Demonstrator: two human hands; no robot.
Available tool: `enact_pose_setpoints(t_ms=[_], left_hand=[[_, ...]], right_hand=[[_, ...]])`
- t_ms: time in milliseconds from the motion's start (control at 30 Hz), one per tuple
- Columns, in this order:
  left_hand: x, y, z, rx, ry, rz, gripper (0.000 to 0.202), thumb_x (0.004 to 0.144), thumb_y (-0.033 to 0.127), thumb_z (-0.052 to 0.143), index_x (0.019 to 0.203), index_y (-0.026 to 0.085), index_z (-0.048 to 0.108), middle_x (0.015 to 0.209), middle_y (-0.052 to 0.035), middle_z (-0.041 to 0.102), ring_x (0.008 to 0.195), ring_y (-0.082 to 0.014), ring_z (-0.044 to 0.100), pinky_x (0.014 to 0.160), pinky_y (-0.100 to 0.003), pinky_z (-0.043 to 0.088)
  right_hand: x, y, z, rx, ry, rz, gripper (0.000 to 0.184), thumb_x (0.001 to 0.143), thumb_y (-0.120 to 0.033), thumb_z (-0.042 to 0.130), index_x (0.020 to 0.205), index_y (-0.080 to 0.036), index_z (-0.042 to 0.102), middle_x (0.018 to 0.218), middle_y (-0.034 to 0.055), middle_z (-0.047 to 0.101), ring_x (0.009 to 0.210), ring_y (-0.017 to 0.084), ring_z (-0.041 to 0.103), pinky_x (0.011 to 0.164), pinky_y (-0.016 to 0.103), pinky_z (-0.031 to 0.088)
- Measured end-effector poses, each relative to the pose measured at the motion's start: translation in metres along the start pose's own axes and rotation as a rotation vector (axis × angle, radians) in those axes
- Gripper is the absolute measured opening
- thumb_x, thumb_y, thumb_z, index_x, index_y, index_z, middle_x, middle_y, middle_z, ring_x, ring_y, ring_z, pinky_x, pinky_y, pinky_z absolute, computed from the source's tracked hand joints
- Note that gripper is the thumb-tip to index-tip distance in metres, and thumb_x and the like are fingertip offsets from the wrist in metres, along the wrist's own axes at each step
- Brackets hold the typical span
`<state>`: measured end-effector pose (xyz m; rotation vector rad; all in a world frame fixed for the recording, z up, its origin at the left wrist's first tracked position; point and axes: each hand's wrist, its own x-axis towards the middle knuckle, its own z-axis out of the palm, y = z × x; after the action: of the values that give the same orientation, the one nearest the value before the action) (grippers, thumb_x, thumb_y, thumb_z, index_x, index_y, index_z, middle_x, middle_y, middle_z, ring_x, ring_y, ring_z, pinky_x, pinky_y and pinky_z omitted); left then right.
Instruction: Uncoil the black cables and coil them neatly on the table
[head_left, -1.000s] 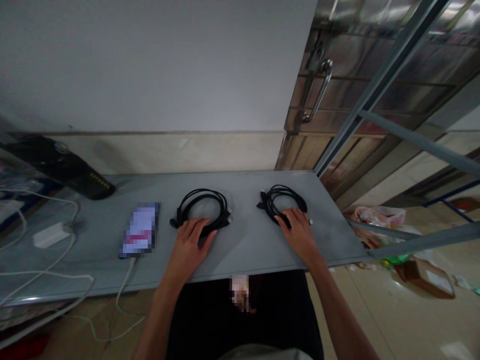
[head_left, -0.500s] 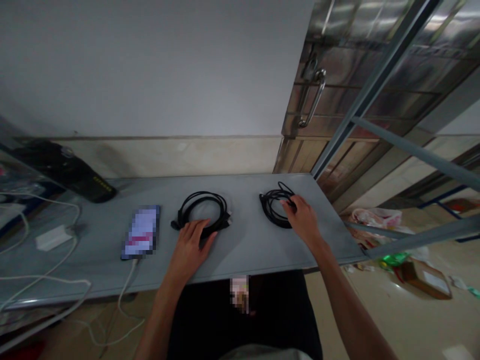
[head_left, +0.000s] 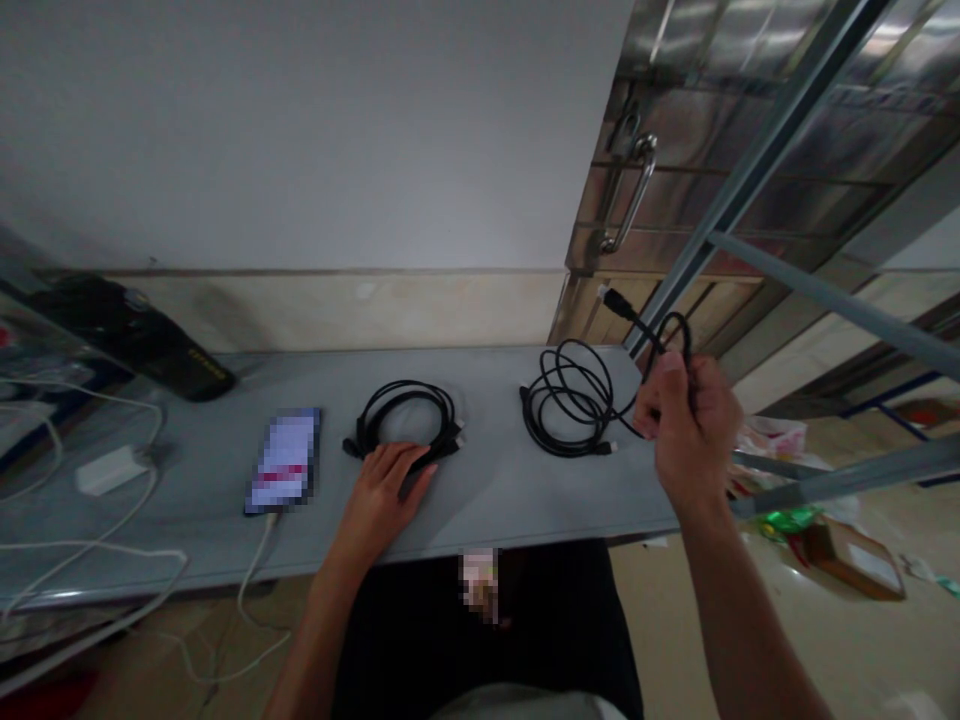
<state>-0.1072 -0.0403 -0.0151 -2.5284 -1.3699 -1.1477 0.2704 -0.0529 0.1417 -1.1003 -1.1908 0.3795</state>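
Observation:
My right hand [head_left: 690, 420] is closed around one end of a black cable, raised above the table's right side, with the cable's plug [head_left: 616, 302] sticking out above the thumb. From this hand the cable runs down to its loosened coil [head_left: 566, 440] on the grey table, where another plug [head_left: 604, 448] lies. My left hand [head_left: 386, 490] rests over the near edge of a second black cable coil [head_left: 367, 415], fingers laid across it and thumb apart. Two plugs [head_left: 456, 430] show at that coil's right side.
A phone [head_left: 285, 460] with a white charging lead lies left of my left hand. Farther left are a white adapter [head_left: 111, 470], white cords and a dark bottle-like object [head_left: 142, 335]. A metal frame post [head_left: 720, 215] rises at the table's right end, before a door handle [head_left: 634, 195].
My right hand has moved up and right, lifting one cable end off the right coil, whose loops have spread. My left hand stays on the left coil.

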Motion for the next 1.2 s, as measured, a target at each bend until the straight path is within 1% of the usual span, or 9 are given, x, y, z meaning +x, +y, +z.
enact_pose_setpoints(t_ms=[200, 333, 433, 567, 667, 800, 900, 1033, 1200], left_hand=[[0.003, 0.004, -0.006, -0.078, 0.031, 0.052, 0.028, 0.110, 0.028, 0.075, 0.137, 0.027, 0.073, 0.122, -0.0094, 0.078, 0.112, -0.0285, 0.076, 0.104, -0.047, 0.061], [0.000, 0.019, -0.006, -0.173, 0.034, -0.011, 0.028, 0.109, 0.029, 0.076, 0.137, 0.029, 0.074, 0.124, -0.0087, 0.078, 0.114, -0.0278, 0.076, 0.105, -0.048, 0.063], [0.000, 0.044, -0.001, -0.351, -0.081, -0.138, 0.032, 0.112, 0.033, 0.073, 0.143, 0.029, 0.070, 0.133, -0.0100, 0.079, 0.124, -0.0283, 0.077, 0.111, -0.050, 0.063], [0.012, 0.078, 0.020, -0.645, -0.236, -0.289, 0.060, 0.111, 0.043, 0.074, 0.165, 0.030, 0.053, 0.149, -0.0137, 0.075, 0.136, -0.0304, 0.074, 0.121, -0.058, 0.059], [0.029, 0.090, 0.046, -0.952, -0.253, -0.411, 0.070, 0.110, 0.051, 0.073, 0.171, 0.030, 0.044, 0.158, -0.0189, 0.069, 0.137, -0.0317, 0.075, 0.119, -0.059, 0.059], [0.053, 0.093, 0.076, -1.259, -0.196, -0.548, 0.071, 0.106, 0.062, 0.075, 0.164, 0.028, 0.052, 0.152, -0.0198, 0.073, 0.127, -0.0329, 0.080, 0.111, -0.057, 0.063], [0.063, 0.095, 0.086, -1.315, -0.156, -0.619, 0.071, 0.103, 0.065, 0.079, 0.158, 0.026, 0.058, 0.143, -0.0180, 0.078, 0.122, -0.0330, 0.082, 0.108, -0.055, 0.065], [0.060, 0.099, 0.091, -1.329, -0.133, -0.717, 0.067, 0.100, 0.064, 0.083, 0.151, 0.025, 0.065, 0.142, -0.0159, 0.078, 0.119, -0.0308, 0.082, 0.108, -0.052, 0.064], [0.048, 0.100, 0.095, -1.236, -0.063, -0.727, 0.056, 0.097, 0.060, 0.087, 0.138, 0.023, 0.074, 0.134, -0.0123, 0.079, 0.109, -0.0270, 0.081, 0.106, -0.047, 0.064]], right_hand=[[-0.006, -0.055, 0.004, 0.296, 0.166, -0.006, 0.048, 0.109, -0.053, 0.075, 0.083, -0.027, 0.046, 0.061, -0.0121, 0.032, 0.043, 0.008, 0.028, 0.040, 0.025, 0.025], [-0.007, -0.065, 0.003, 0.332, 0.148, 0.032, 0.046, 0.111, -0.057, 0.073, 0.084, -0.026, 0.050, 0.060, -0.0118, 0.033, 0.044, 0.008, 0.028, 0.040, 0.024, 0.024], [-0.013, -0.059, 0.006, 0.333, 0.094, 0.054, 0.050, 0.109, -0.061, 0.074, 0.085, -0.026, 0.047, 0.063, -0.0117, 0.035, 0.045, 0.008, 0.031, 0.040, 0.023, 0.026], [-0.024, -0.046, 0.011, 0.214, -0.045, 0.073, 0.042, 0.109, -0.057, 0.076, 0.092, -0.027, 0.051, 0.063, -0.0116, 0.041, 0.048, 0.008, 0.036, 0.045, 0.022, 0.030], [-0.029, -0.033, 0.015, -0.020, -0.230, 0.077, 0.039, 0.108, -0.060, 0.074, 0.095, -0.027, 0.057, 0.065, -0.0081, 0.050, 0.053, 0.011, 0.046, 0.050, 0.025, 0.037], [-0.035, -0.007, 0.019, -0.297, -0.449, 0.002, 0.033, 0.112, -0.058, 0.064, 0.104, -0.026, 0.065, 0.081, 0.0001, 0.069, 0.072, 0.019, 0.065, 0.069, 0.030, 0.050], [-0.043, 0.018, 0.019, -0.454, -0.578, -0.017, 0.033, 0.116, -0.055, 0.054, 0.100, -0.027, 0.061, 0.084, 0.0026, 0.072, 0.076, 0.022, 0.070, 0.074, 0.032, 0.050], [-0.049, 0.039, 0.012, -0.532, -0.666, 0.009, 0.037, 0.119, -0.052, 0.046, 0.091, -0.028, 0.053, 0.080, 0.0027, 0.072, 0.073, 0.023, 0.071, 0.073, 0.033, 0.049], [-0.029, 0.039, -0.006, -0.439, -0.549, 0.061, 0.039, 0.119, -0.055, 0.045, 0.093, -0.028, 0.055, 0.087, 0.0036, 0.079, 0.083, 0.024, 0.077, 0.082, 0.034, 0.054]])
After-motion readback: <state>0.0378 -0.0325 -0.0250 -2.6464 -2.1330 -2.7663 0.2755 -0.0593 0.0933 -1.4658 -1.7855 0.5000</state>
